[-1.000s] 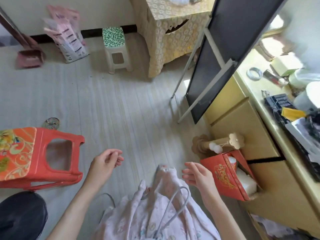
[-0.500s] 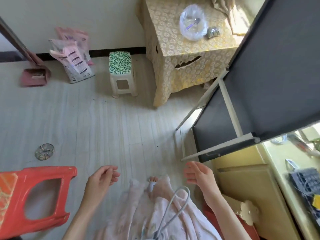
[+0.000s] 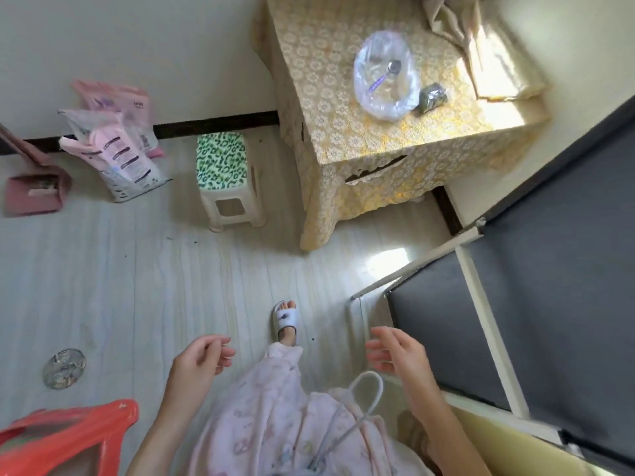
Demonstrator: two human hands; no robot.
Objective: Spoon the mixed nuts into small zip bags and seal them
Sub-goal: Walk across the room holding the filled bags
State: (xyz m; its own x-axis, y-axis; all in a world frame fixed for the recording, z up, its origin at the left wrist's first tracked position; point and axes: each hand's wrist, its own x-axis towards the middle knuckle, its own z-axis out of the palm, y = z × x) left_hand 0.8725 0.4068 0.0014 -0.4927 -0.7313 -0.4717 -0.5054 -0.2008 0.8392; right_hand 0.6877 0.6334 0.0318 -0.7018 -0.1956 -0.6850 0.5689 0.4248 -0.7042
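Left hand [image 3: 201, 360] low in head view, fingers loosely curled, holding nothing. Right hand [image 3: 398, 352] beside it, fingers relaxed and spread, also bare. Both well apart from worktop [image 3: 429, 142] ahead, draped in yellow floral cloth. On it: clear plastic bowl [image 3: 386, 75] with spoon [image 3: 386, 74] inside, small dark packet [image 3: 433, 97] just beside bowl. Zip bags not identifiable. Task looks unstarted: nothing scooped, nothing sealed.

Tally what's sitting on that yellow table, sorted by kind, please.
Clear plastic bag: 1
Spoon, lying on that bag: 1
Small dark packet, its contents too blurred to tell: 1
Crumpled beige cloth at the far corner: 1
Total: 4
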